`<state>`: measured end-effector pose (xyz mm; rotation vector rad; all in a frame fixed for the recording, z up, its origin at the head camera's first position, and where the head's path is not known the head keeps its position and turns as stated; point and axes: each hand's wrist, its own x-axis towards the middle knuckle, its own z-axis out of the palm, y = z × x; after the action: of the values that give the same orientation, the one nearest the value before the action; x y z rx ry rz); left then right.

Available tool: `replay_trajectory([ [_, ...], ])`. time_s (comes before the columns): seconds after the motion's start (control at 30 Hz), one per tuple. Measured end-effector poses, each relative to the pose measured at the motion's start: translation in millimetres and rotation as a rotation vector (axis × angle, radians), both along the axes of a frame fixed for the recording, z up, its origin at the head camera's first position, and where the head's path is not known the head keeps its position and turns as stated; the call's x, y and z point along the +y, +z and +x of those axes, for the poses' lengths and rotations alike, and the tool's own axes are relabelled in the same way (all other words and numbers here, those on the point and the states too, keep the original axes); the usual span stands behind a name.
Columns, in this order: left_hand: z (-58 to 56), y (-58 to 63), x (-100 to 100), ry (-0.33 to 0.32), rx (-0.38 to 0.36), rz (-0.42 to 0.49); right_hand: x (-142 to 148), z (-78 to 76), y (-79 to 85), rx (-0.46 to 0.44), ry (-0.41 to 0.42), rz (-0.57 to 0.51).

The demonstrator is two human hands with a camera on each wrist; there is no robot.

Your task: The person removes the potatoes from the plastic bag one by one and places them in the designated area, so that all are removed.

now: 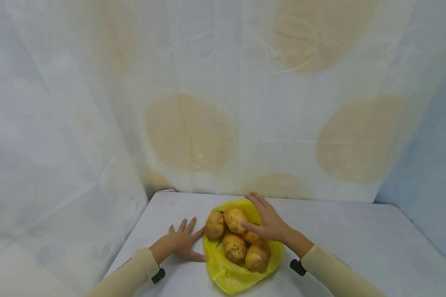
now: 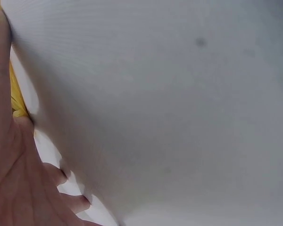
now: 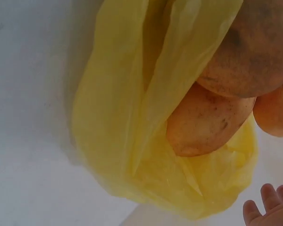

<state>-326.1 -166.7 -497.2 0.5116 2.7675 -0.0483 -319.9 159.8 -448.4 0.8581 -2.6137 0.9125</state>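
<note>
A yellow plastic bag [image 1: 226, 276] lies on the table with its mouth spread wide, and several potatoes [image 1: 235, 248] sit in it. Beside the bag's left edge my left hand [image 1: 180, 241] rests on the tabletop, fingers spread, thumb and forefinger at the plastic. In the left wrist view the palm [image 2: 19, 179] shows at the left, next to a strip of yellow bag [image 2: 18, 96]. My right hand [image 1: 271, 225] is over the bag's right side, fingers extended, thumb near the upper potato. The right wrist view shows potatoes [image 3: 207, 122] inside the bag's folds and fingertips [image 3: 270, 197] at the lower right.
The white table [image 1: 342, 235] extends to both sides of the bag. Behind it hangs a pale curtain [image 1: 264, 123] with large tan circles, and more pale cloth [image 1: 52, 165] closes off the left side. Dark bands [image 1: 298, 267] sit at both wrists.
</note>
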Motion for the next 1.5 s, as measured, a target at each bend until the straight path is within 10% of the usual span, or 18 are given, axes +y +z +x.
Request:
replay_trajectory([
  [0.33,-0.3,0.8,1.5,0.001,-0.010,0.000,-6.2,-0.9,-4.5,-0.183,0.009,-0.097],
  [1.5,3.9,-2.7,1.4,0.027,-0.031,-0.001,-33.7,-5.5,-36.7,-0.278,0.155,-0.157],
])
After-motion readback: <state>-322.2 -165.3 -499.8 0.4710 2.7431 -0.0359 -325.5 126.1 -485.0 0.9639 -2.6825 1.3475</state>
